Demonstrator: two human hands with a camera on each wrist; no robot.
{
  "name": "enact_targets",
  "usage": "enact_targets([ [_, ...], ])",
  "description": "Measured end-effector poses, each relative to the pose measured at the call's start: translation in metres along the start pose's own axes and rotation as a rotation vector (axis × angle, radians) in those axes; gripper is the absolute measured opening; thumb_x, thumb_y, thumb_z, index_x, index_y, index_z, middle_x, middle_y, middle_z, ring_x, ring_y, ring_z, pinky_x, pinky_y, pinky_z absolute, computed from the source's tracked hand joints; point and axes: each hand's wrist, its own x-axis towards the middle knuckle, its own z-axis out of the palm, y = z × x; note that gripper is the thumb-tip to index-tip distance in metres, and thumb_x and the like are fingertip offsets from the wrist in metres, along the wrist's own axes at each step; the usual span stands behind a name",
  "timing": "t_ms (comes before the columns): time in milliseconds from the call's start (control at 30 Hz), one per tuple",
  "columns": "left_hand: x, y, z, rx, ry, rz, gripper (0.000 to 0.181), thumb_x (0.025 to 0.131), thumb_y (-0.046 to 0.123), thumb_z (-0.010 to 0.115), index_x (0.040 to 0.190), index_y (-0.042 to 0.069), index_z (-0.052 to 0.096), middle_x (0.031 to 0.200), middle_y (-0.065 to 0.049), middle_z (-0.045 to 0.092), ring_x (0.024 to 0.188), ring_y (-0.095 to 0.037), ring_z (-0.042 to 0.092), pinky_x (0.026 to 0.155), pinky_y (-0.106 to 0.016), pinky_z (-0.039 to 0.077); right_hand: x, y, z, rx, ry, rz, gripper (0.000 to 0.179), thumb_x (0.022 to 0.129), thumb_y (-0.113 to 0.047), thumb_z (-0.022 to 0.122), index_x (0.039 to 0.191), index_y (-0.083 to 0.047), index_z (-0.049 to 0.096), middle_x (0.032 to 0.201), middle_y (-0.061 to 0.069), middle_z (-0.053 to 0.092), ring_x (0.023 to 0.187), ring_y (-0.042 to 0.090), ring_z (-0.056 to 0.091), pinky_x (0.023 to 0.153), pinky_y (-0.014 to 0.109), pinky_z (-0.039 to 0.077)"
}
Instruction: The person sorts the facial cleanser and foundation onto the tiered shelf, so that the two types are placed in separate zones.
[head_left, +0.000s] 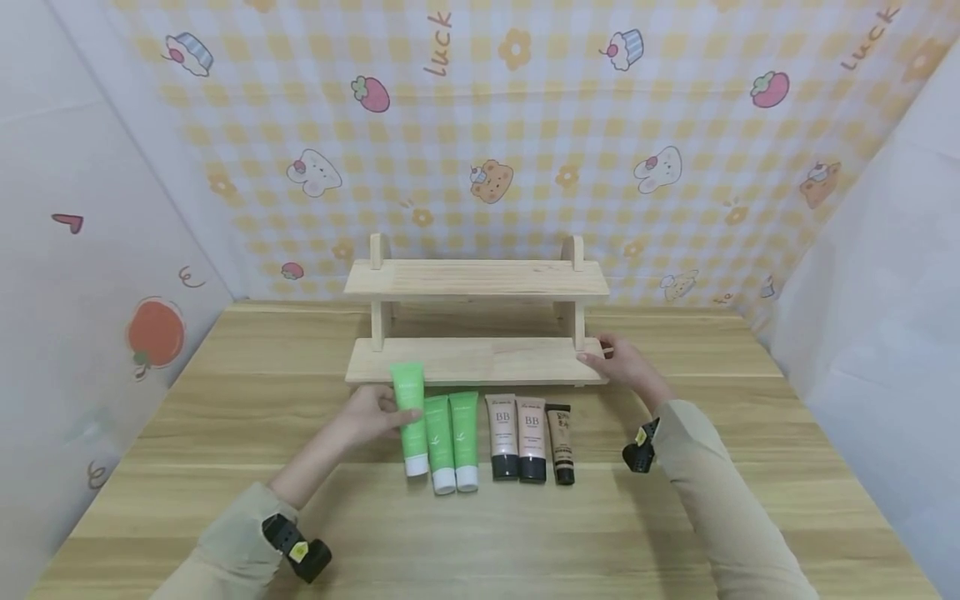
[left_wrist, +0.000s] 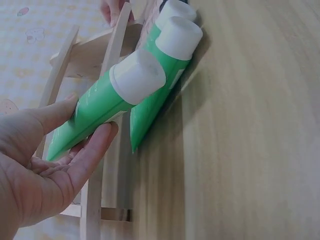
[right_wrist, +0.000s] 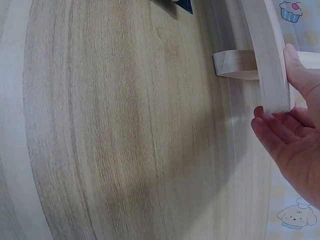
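My left hand (head_left: 372, 414) grips a green squeeze tube (head_left: 409, 408) with a white cap, thumb across its front. In the left wrist view, the held tube (left_wrist: 107, 102) is pinched between thumb and fingers, cap pointing away from the palm. Two more green tubes (head_left: 453, 442) lie side by side on the table, just right of it. At the two-tier wooden shelf (head_left: 480, 358), my right hand (head_left: 621, 364) holds the right end of the lower board. The right wrist view shows the thumb on top of the board (right_wrist: 270, 60) and fingers curled beneath its end.
To the right of the green tubes lie two pinkish BB cream tubes (head_left: 517, 433) with black caps and a slimmer beige and black tube (head_left: 561, 442). The wooden table (head_left: 480, 542) meets a checked yellow cloth backdrop (head_left: 480, 125) behind the shelf. White cloth walls flank both sides.
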Motion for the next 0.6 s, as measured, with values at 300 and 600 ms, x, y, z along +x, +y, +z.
enact_targets([
  [300, 0.009, 0.012, -0.002, 0.089, -0.004, -0.005, 0.052, 0.08, 0.033, 0.068, 0.11, -0.008, 0.055, 0.095, -0.016, 0.066, 0.079, -0.021, 0.065, 0.079, -0.039, 0.055, -0.002, -0.003, 0.0, -0.01, 0.005, -0.005, 0.082, 0.085, -0.052, 0.055, 0.137, 0.006, 0.028, 0.132, 0.031, 0.041, 0.118, 0.041, 0.044, 0.096, 0.044, 0.046],
  [600, 0.019, 0.024, -0.003, 0.139, -0.018, 0.056, 0.055, 0.079, 0.034, 0.068, 0.111, -0.008, 0.055, 0.096, -0.017, 0.067, 0.084, -0.021, 0.064, 0.081, -0.042, 0.054, 0.003, 0.0, -0.001, 0.001, 0.0, -0.011, 0.07, 0.089, -0.039, 0.055, 0.136, 0.005, 0.03, 0.131, 0.029, 0.043, 0.119, 0.04, 0.046, 0.094, 0.043, 0.048],
])
